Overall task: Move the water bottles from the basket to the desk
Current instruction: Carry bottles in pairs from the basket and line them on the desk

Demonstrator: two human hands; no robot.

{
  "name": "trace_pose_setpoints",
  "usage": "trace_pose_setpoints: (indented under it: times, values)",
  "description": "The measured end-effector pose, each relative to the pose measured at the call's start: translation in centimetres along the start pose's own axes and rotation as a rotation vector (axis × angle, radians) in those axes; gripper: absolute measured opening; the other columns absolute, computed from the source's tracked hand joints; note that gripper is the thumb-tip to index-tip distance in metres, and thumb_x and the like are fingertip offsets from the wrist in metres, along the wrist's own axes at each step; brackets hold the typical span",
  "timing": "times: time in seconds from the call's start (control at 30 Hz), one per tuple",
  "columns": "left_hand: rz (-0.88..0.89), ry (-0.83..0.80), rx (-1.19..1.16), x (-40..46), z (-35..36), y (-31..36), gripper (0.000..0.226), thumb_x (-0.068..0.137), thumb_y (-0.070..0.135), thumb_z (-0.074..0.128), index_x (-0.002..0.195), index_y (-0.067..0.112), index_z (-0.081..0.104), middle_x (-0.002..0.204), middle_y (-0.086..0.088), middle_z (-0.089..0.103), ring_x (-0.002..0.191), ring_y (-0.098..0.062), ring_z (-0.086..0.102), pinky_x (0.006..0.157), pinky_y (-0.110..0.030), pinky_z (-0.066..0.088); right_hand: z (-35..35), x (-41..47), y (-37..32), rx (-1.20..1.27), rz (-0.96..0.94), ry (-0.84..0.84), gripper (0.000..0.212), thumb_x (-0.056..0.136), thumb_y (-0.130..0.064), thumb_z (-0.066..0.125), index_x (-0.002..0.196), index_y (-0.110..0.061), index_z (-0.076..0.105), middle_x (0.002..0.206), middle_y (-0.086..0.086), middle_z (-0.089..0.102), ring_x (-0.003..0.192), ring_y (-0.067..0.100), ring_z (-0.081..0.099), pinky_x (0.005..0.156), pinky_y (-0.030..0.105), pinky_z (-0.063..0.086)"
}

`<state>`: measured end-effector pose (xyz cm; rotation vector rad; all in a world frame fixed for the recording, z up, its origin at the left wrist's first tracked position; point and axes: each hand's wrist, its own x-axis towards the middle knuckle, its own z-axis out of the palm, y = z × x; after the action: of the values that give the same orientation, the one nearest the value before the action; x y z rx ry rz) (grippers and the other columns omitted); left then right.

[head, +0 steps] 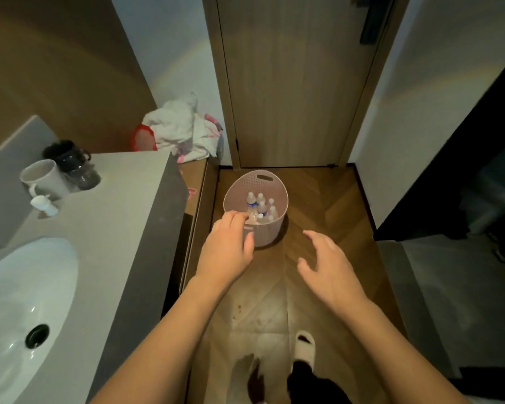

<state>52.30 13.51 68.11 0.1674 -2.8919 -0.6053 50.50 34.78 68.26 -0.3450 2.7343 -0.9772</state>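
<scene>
Herringbone wood floor (312, 199) by a closed door (298, 83), grey worktop (123, 205) left, your left hand (228, 252) at the basket (255, 199) rim, its grip unclear, right hand (330, 266) spread, bottles (260, 207) inside

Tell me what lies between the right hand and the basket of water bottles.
Only bare wooden floor shows between the right hand and the basket in the head view.

basket (270, 228): perforated matt plastic | water bottles (258, 208): clear plastic | floor (312, 199): wood herringbone | sink (21, 301): glossy white ceramic
</scene>
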Motion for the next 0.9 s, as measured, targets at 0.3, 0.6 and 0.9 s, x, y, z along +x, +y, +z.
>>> trace_pose_setpoints:
  times: [0.3,0.6,0.9]
  values:
    - [-0.155,-0.030,0.042,19.6,3.7,-4.1,0.042,0.095,0.028,0.055,0.134,0.014,0.051,0.134,-0.003,0.051,0.119,-0.019,0.051,0.097,-0.030,0.042,-3.2,24.0,2.1,0.004,-0.041,-0.055,0.059,0.094,-0.028,0.060,0.148,-0.026,0.037,0.150,-0.005,0.043,0.135,0.014,0.043,0.111,0.034,0.039]
    - [-0.353,-0.169,-0.065,33.4,7.4,-9.2,0.041,0.095,0.029,0.055,0.134,0.017,0.049,0.133,0.000,0.049,0.121,-0.017,0.051,0.093,-0.027,0.041,-1.8,41.5,1.7,-0.116,-0.048,-0.198,0.059,0.094,-0.032,0.062,0.148,-0.029,0.037,0.149,-0.008,0.043,0.134,0.012,0.044,0.109,0.031,0.041]
    - [-0.527,-0.304,-0.150,47.9,11.8,-16.7,0.044,0.087,0.037,0.053,0.125,0.017,0.055,0.124,-0.009,0.057,0.112,-0.028,0.058,0.090,-0.035,0.047,2.5,57.1,3.2,-0.115,-0.048,-0.312,0.042,0.097,-0.046,0.051,0.135,-0.028,0.050,0.127,-0.010,0.059,0.111,0.008,0.058,0.094,0.030,0.051]
